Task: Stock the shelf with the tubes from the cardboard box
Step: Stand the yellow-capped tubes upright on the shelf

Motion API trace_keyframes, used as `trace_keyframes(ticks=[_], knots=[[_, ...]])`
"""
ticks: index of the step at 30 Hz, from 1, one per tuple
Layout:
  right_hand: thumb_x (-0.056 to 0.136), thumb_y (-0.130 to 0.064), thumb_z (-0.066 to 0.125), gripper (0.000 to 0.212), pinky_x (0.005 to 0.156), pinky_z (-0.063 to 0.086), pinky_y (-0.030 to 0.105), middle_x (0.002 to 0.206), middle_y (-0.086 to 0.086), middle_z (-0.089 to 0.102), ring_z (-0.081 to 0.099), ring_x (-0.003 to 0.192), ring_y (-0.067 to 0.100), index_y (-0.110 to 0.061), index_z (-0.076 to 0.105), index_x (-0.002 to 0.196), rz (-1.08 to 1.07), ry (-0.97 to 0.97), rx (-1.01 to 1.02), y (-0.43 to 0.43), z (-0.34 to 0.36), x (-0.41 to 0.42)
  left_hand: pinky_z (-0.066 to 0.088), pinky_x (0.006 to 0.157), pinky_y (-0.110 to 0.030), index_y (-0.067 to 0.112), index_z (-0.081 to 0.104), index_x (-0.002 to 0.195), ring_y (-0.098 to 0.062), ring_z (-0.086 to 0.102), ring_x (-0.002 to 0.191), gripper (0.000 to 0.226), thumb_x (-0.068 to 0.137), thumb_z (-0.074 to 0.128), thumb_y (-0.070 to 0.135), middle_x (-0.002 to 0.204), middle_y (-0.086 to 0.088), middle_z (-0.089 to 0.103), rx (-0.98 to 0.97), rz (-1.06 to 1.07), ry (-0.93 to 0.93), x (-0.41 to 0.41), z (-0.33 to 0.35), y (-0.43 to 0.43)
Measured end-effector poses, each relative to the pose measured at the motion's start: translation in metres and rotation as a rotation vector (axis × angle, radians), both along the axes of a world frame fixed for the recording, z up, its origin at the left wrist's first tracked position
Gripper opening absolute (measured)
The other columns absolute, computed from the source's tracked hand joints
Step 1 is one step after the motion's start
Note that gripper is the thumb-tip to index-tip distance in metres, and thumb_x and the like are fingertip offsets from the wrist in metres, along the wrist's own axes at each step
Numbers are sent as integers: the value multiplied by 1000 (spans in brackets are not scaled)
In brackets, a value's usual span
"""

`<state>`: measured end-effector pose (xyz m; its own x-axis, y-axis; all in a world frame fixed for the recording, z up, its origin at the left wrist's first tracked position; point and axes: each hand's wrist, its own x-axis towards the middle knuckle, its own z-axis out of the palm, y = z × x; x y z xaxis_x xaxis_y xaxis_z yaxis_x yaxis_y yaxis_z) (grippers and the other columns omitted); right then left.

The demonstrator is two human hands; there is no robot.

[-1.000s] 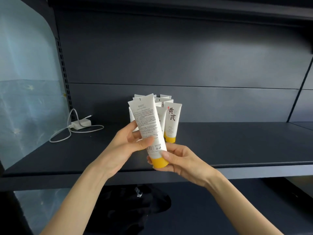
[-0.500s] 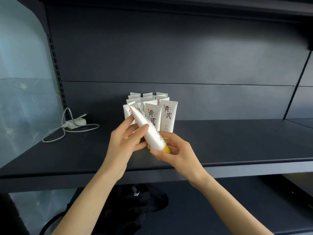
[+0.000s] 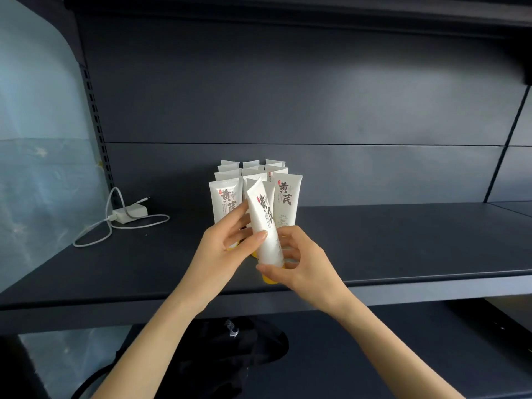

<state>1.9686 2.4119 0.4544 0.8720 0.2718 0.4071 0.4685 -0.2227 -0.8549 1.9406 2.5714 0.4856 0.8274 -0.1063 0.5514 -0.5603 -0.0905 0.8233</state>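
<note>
A white tube (image 3: 263, 223) with a yellow cap and black characters stands nearly upright, cap down, near the front of the dark shelf (image 3: 403, 246). My left hand (image 3: 227, 249) holds its body between thumb and fingers. My right hand (image 3: 299, 264) grips its lower end round the cap. Just behind it stand several matching tubes (image 3: 286, 197) in rows, caps down. The cardboard box is out of view.
A white charger with a coiled cable (image 3: 126, 214) lies on the shelf at the left. A dark bag (image 3: 230, 349) sits on the lower level below the shelf. The shelf's right half is bare. A perforated upright (image 3: 96, 116) marks the left end.
The tube has been turned so its printed front faces me and moved from tilted to nearly upright, closer to the standing rows. Both hands have kept hold of it.
</note>
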Motion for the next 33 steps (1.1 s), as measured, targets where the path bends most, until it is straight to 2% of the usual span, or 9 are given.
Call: trace_keyframes(ticks=[3, 5, 7, 9, 12, 17, 22, 29, 33], knots=[[77, -19, 77, 56, 76, 57, 25, 108, -8, 62, 63, 97, 10, -34, 45, 121, -28, -2, 2, -6, -1, 6, 46, 87, -13, 57, 40, 125, 14, 49, 114, 46, 90, 57, 33, 119, 48, 48, 233, 135, -62, -1, -3, 11], [78, -18, 76, 60, 69, 55, 20, 108, -6, 60, 63, 94, 9, -35, 42, 124, -75, -3, 20, -13, 1, 12, 44, 82, -15, 57, 34, 133, 18, 40, 116, 46, 89, 48, 57, 123, 52, 36, 526, 366, -164, -4, -9, 24], [78, -17, 76, 61, 62, 52, 15, 108, -9, 57, 62, 93, 7, -34, 39, 124, -136, 4, 21, -20, 4, 20, 48, 84, -27, 37, 40, 140, 4, 43, 122, 57, 90, 36, 62, 137, 28, 42, 778, 603, -281, -2, -18, 42], [77, -18, 77, 65, 60, 52, 13, 109, -13, 54, 61, 94, 8, -29, 37, 128, -196, 1, -22, -24, 5, 30, 48, 91, -41, 20, 45, 139, -19, 52, 123, 65, 90, 30, 59, 138, 1, 52, 969, 699, -263, 3, -30, 58], [76, -18, 78, 70, 58, 50, 13, 111, -10, 50, 57, 98, 10, -22, 35, 132, -252, 18, -62, -22, 2, 45, 42, 98, -50, 15, 47, 139, -27, 53, 124, 74, 90, 20, 63, 139, -8, 52, 1143, 738, -78, 6, -44, 75], [75, -19, 79, 69, 70, 47, 16, 111, -6, 51, 55, 101, 14, -20, 36, 129, -290, 58, -81, -12, -4, 63, 34, 107, -45, 20, 39, 144, -22, 42, 133, 95, 80, -3, 78, 146, -2, 43, 1120, 760, -20, 3, -50, 83], [74, -22, 80, 69, 82, 50, 29, 112, -4, 52, 53, 101, 14, -19, 36, 127, -341, 57, -126, -7, -6, 72, 26, 112, -34, 27, 26, 148, -15, 31, 139, 108, 66, -16, 82, 153, 5, 30, 1067, 749, 6, -6, -48, 82], [74, -21, 80, 72, 84, 50, 31, 124, 4, 54, 55, 107, 18, -17, 35, 131, -364, 55, -152, -2, -5, 72, 21, 113, -28, 31, 16, 150, -11, 24, 141, 108, 61, -20, 82, 156, 9, 21, 1057, 729, 15, -11, -46, 85], [77, -24, 78, 69, 79, 48, 27, 124, 5, 53, 54, 101, 15, -14, 36, 131, -387, 64, -153, -1, -3, 67, 22, 113, -29, 30, 16, 150, -12, 25, 141, 101, 66, -10, 78, 156, 7, 23, 1048, 707, 8, -17, -45, 87]])
